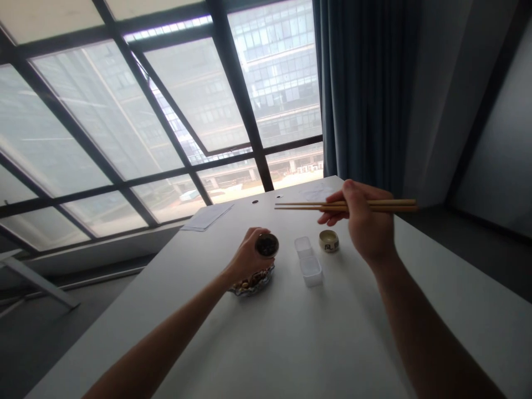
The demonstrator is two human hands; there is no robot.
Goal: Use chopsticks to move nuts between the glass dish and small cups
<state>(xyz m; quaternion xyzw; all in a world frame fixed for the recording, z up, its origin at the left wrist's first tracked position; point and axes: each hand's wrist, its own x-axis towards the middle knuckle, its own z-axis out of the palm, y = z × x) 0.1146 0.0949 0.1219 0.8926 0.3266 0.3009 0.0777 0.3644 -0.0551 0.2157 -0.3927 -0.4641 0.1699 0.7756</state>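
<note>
My left hand (245, 255) is closed around a small cup (267, 245) with dark contents, tilted so its mouth faces me. Below it, partly covered by the hand, a wavy-edged bowl (253, 287) holds brownish pieces, perhaps nuts. My right hand (366, 221) grips a pair of wooden chopsticks (374, 205) held level in the air, tips pointing left, nothing between them. Under the chopsticks, between my hands, lies a clear plastic box (311, 269) with its lid folded open. A small pale cup (328, 241) with dark lettering stands just right of the box.
White table (199, 343) spans the foreground. Sheets of paper (208, 216) lie at its far left, and a crumpled clear sheet (313, 192) near the far edge. Beyond are large windows (195, 100) and a dark blue curtain (366, 94).
</note>
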